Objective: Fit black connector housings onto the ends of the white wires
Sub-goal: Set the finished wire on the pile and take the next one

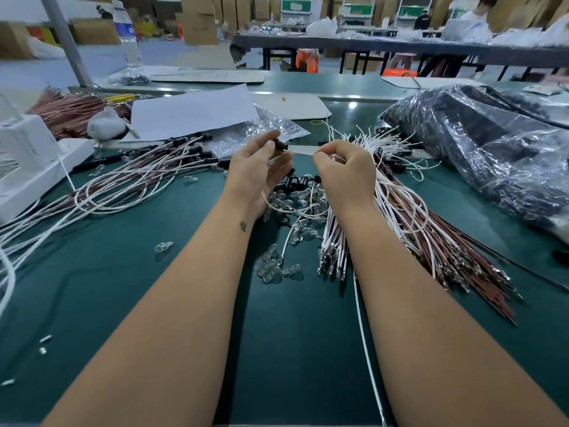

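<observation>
- Black plastic, the connector housing [280, 144] sits pinched between the thumb and fingertips of the left hand [257, 174], at that hand's upper right, held above the table.
- From the housing a white wire [300, 153] runs straight across the gap to the right hand [345, 174], whose fingers are curled into a pinch on the wire's other part at the hand's left edge.
- Both hands are raised over the green table [107, 288], near each other, joined only by that short stretch of wire.
- Behind and to the right of the right hand fans a loose bundle of white and brown wires [400, 217], their metal-tipped ends pointing toward the person.
- Below and between the hands lie small clear bulbs [277, 269] and a few more black housings.
- Left of the left hand lies a spread of finished wires [147, 177] already wearing black housings.
- Far right of the right hand rests a crinkled plastic bag [492, 155] of dark parts.
</observation>
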Motion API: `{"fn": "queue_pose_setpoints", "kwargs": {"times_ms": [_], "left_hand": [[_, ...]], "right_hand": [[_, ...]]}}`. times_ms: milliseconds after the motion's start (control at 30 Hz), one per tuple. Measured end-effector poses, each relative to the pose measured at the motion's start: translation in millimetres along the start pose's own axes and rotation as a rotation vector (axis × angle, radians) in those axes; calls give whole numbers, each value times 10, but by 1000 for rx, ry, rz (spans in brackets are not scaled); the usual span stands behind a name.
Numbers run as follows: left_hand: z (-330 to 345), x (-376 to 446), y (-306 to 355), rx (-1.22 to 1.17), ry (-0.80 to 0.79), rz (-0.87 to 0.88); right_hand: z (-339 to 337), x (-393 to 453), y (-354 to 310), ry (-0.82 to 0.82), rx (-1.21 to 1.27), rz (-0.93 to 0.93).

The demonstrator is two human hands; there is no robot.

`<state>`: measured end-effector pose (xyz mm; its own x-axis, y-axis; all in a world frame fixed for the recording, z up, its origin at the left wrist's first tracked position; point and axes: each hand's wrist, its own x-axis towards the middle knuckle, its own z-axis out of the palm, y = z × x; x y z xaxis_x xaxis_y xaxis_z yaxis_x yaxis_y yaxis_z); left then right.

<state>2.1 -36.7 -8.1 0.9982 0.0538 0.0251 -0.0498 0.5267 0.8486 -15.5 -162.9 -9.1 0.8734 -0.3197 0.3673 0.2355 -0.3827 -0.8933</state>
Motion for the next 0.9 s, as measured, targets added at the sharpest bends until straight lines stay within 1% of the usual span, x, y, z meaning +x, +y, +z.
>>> {"fn": "queue_pose_setpoints", "kwargs": {"times_ms": [367, 500, 700, 900], "left_hand": [[20, -20, 12, 44, -26, -19], [14, -27, 7, 84, -47, -18], [-12, -15, 3, 89, -81, -1], [-13, -17, -16, 180, -156, 23]], "right_hand": [[-24, 23, 19, 84, -60, 7], [-19, 9, 13, 71, -47, 3], [-24, 16, 15, 92, -33, 8], [-2, 26, 9, 46, -43, -34]]}}
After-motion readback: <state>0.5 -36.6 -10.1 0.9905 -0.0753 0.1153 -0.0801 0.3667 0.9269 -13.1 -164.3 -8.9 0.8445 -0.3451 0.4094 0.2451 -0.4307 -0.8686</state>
